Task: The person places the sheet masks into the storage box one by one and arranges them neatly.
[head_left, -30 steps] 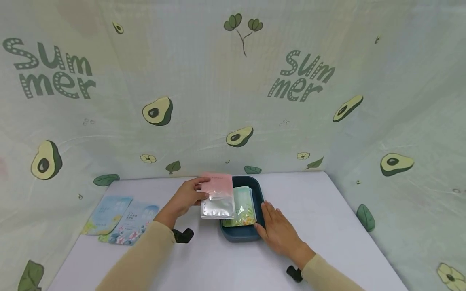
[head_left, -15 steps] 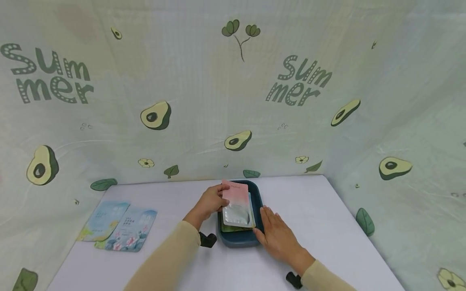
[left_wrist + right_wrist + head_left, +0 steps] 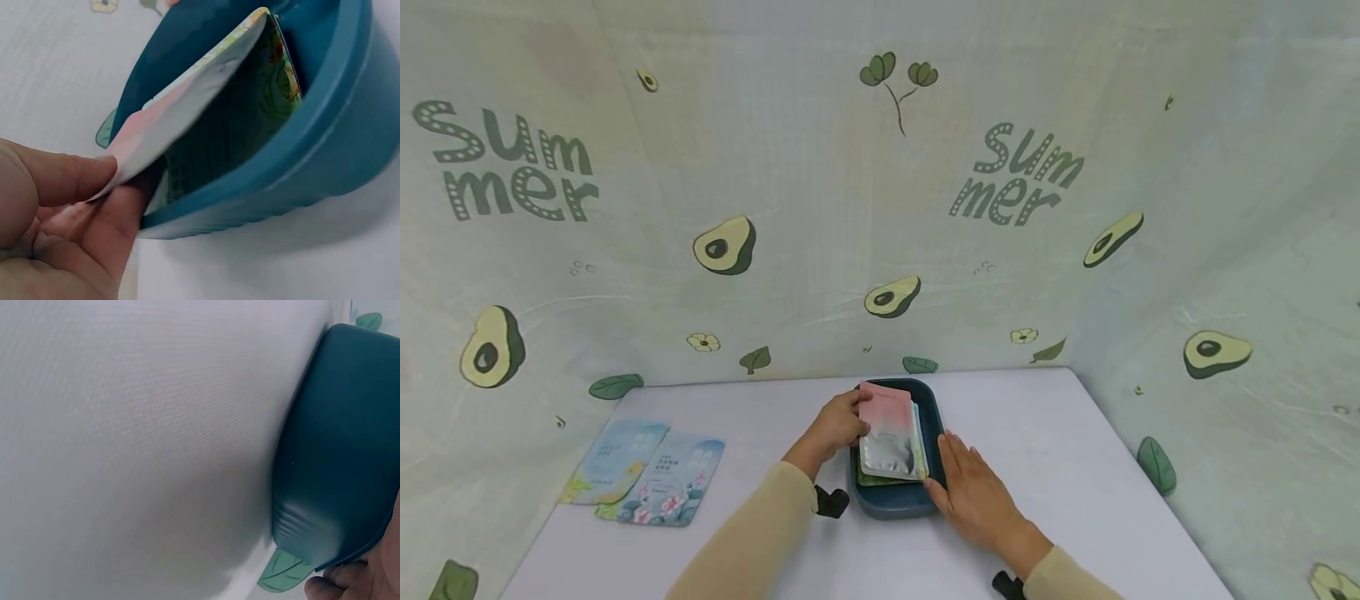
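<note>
My left hand [image 3: 833, 427] pinches the left edge of a pink and silver face mask packet [image 3: 886, 433] between thumb and fingers. That packet lies over other packets inside a dark blue plastic basin [image 3: 897, 505]. In the left wrist view, the packet [image 3: 156, 128] slants over the basin's rim, its held edge raised above a green floral packet [image 3: 284, 87]. Straight fingers of my right hand [image 3: 976, 493] rest along the basin's right side. The right wrist view shows the basin's outer wall [image 3: 337, 437], with part of the right hand [image 3: 362, 575] at its rim.
Two light blue floral packets [image 3: 670, 479] overlap at the left of the white table [image 3: 1037, 433], with a bit of green showing beneath. A cloth printed with avocados [image 3: 892, 297] hangs behind the table. Black wrist mounts [image 3: 832, 502] sit by both cuffs.
My left hand has carried the pink and silver packet rightward and lowered it into the basin over the green packet. The right hand stays at the basin's side. The head view has tilted slightly.
</note>
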### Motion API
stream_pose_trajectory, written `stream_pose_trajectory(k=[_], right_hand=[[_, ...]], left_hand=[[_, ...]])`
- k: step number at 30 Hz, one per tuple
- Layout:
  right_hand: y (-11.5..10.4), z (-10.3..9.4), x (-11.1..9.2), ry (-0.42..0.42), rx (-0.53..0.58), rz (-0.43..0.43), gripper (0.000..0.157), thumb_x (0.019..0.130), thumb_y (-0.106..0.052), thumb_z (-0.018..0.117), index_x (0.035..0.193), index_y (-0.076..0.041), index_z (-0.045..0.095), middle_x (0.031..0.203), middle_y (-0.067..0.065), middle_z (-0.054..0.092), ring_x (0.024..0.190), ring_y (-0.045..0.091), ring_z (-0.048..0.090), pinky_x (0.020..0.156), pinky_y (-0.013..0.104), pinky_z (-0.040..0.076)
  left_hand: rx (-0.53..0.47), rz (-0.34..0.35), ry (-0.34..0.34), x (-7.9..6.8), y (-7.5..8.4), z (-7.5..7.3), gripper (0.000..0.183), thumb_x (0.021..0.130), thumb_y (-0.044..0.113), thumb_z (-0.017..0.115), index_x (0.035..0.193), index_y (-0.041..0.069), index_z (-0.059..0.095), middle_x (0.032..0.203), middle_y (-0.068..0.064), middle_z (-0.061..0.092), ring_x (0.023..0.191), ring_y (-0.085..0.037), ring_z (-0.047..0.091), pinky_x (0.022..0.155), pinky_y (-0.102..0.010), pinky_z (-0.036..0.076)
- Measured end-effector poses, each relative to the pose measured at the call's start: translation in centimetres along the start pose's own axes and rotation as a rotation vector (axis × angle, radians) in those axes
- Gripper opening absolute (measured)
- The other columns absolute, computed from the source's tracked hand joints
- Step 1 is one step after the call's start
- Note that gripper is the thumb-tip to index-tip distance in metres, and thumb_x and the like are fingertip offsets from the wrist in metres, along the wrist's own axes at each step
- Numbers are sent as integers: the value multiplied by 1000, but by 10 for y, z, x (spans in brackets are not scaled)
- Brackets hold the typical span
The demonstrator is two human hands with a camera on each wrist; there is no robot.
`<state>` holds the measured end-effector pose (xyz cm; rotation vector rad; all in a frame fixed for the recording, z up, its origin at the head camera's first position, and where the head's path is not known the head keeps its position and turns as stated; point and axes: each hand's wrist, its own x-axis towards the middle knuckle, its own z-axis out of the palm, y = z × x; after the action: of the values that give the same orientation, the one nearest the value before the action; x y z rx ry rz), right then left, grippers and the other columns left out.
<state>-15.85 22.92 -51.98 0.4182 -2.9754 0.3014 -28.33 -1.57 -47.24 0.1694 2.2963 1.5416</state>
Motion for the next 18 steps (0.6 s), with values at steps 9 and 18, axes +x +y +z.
stream_pose_trajectory(k=[9, 18], right_hand=[[0, 3, -4, -28, 12, 21, 74, 111, -48, 47, 161, 6, 35, 167, 23, 37, 156, 34, 37, 124, 53, 34], [-1, 2, -2, -6, -20, 12, 73, 112, -49, 44, 159, 7, 37, 166, 23, 38, 156, 34, 37, 124, 53, 35]], left_hand=[[285, 33, 80, -16, 19, 0, 56, 95, -3, 62, 150, 9, 59, 146, -22, 62, 98, -25, 62, 63, -30, 45], [422, 73, 137, -28, 19, -27, 41, 101, 4, 58, 141, 8, 65, 136, -24, 68, 122, -38, 67, 90, -49, 60]])
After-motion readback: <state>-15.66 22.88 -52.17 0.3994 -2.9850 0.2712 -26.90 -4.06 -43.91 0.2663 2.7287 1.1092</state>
